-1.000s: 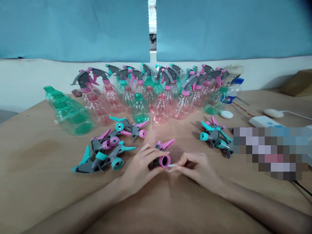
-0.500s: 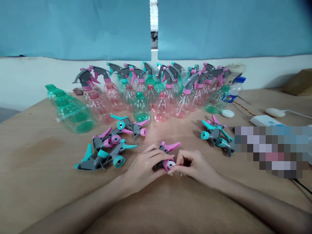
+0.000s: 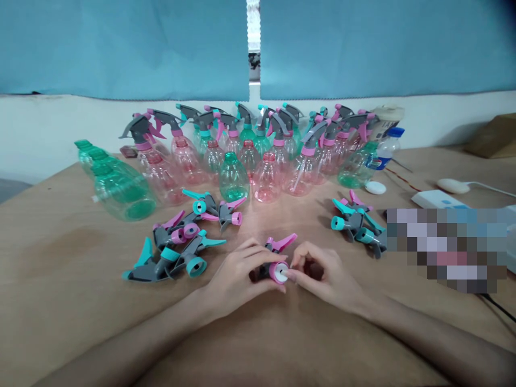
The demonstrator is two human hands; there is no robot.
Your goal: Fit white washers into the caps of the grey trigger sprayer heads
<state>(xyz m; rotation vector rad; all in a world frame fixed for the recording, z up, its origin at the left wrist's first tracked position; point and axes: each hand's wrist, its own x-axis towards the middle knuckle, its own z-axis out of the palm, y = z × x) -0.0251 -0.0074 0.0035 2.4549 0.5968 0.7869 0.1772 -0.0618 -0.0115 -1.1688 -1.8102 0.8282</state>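
My left hand (image 3: 242, 271) is closed round a grey trigger sprayer head with a pink lever and pink collar (image 3: 275, 264). The collar's opening faces right, with a white washer (image 3: 281, 273) seated inside it. My right hand (image 3: 322, 274) has its fingers curled, and its thumb tip touches the washer's right edge. The palm side of the right fingers is partly hidden. Several loose sprayer heads (image 3: 196, 265) in grey with pink or teal lie left of my left hand. More sprayer heads (image 3: 365, 235) lie beyond my right hand.
Behind the hands stand pink and green bottles (image 3: 234, 177), several with sprayers fitted. Green bottles (image 3: 141, 207) stand at the left. To the right are a white disc (image 3: 375, 187), a blue-capped bottle (image 3: 390, 148), a white power strip (image 3: 437, 199) and a blurred-out item (image 3: 443, 250).
The white washer, tilted at the collar's mouth before, now sits flatter inside it. My right fingers have drawn back slightly, with the thumb still at the washer. My left hand holds still.
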